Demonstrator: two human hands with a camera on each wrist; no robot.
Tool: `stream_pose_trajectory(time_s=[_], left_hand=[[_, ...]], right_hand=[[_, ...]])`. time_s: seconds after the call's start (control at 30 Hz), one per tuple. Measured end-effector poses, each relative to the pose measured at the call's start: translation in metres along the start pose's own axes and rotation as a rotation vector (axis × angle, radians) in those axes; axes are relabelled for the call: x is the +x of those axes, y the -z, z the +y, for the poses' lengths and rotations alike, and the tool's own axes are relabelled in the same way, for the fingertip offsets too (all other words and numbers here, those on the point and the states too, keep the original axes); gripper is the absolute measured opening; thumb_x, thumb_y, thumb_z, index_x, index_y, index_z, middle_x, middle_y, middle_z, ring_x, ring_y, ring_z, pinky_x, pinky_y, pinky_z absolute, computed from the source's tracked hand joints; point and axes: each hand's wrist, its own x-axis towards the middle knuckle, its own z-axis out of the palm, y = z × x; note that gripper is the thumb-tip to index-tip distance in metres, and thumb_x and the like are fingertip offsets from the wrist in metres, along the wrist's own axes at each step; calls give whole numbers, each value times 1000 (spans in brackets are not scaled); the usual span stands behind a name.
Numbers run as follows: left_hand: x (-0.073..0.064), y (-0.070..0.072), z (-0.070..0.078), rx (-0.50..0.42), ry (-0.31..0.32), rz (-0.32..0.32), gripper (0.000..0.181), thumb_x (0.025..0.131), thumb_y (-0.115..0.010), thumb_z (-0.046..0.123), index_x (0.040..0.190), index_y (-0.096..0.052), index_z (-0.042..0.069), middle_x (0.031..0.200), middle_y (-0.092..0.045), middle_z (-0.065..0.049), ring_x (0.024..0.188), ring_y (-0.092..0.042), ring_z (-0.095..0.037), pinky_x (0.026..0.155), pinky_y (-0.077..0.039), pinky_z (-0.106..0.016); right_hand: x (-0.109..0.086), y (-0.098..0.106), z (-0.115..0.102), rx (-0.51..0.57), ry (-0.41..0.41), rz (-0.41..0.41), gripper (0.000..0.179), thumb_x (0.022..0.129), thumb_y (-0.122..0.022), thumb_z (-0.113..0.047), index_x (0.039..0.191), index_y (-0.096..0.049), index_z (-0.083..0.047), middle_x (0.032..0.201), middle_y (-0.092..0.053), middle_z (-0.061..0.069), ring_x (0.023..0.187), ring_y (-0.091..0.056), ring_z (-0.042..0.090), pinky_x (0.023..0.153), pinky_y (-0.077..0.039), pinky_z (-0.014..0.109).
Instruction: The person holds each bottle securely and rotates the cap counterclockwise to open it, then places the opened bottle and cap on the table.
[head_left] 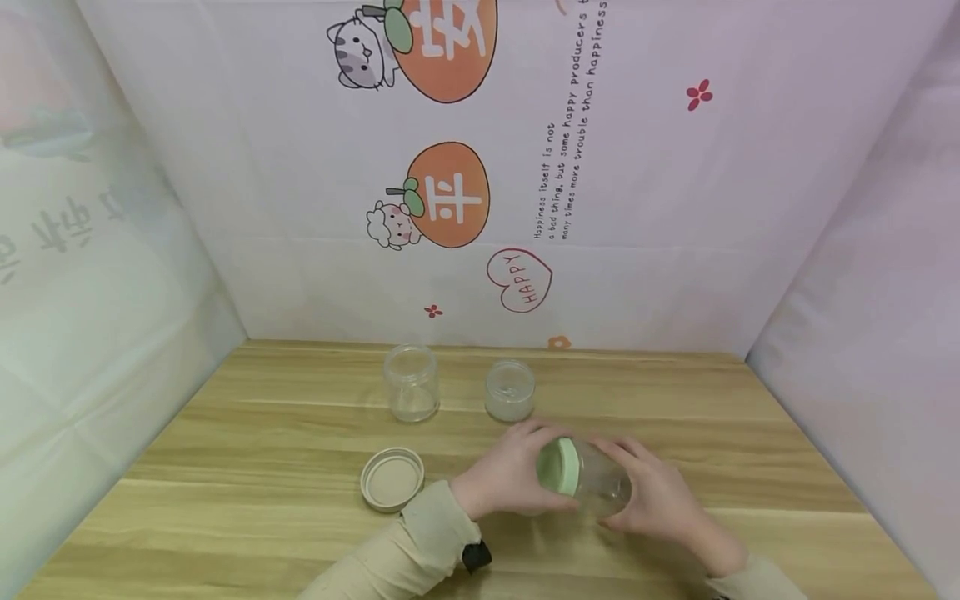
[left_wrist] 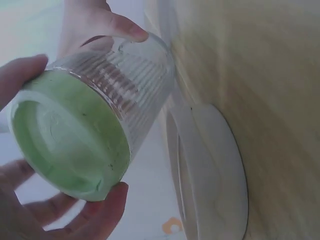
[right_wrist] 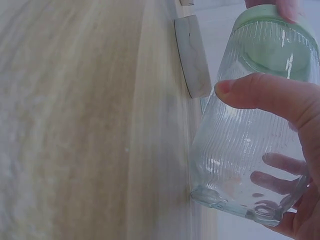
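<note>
A clear ribbed glass jar with a pale green lid is held tilted on its side, low over the wooden table. My left hand grips the green lid with fingers and thumb around its rim. The right hand holds the jar's body towards its base, thumb across the ribbed side. I see no contents through the glass. In the left wrist view a beige lid lies on the table just below the jar; in the head view the hands and jar hide it.
An open clear jar stands at the back left, with a shorter clear jar to its right. Another beige lid lies underside up, left of my left hand. A printed white cloth rises behind the table.
</note>
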Motion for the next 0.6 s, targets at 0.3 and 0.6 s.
stream_pose_trajectory(time_s=[0.3,0.6], left_hand=[[3,-1,3,-148,183,-12,72,72,-76,52,130,-53,16,123,-58,0,103,-56,-11,82,-48,-23],[-1,4,1,-159,12,11,83,75,-78,42,142,-38,16,145,-39,-7,129,-42,-22,104,-41,-40]], right_hand=[[1,-1,2,-12,14,20,97,41,-93,-23,129,-54,-12,108,-59,4,84,-61,18,58,-53,32],[4,-2,5,17,-18,30,95,40,-92,-23,126,-56,-12,106,-59,4,84,-61,20,59,-52,34]])
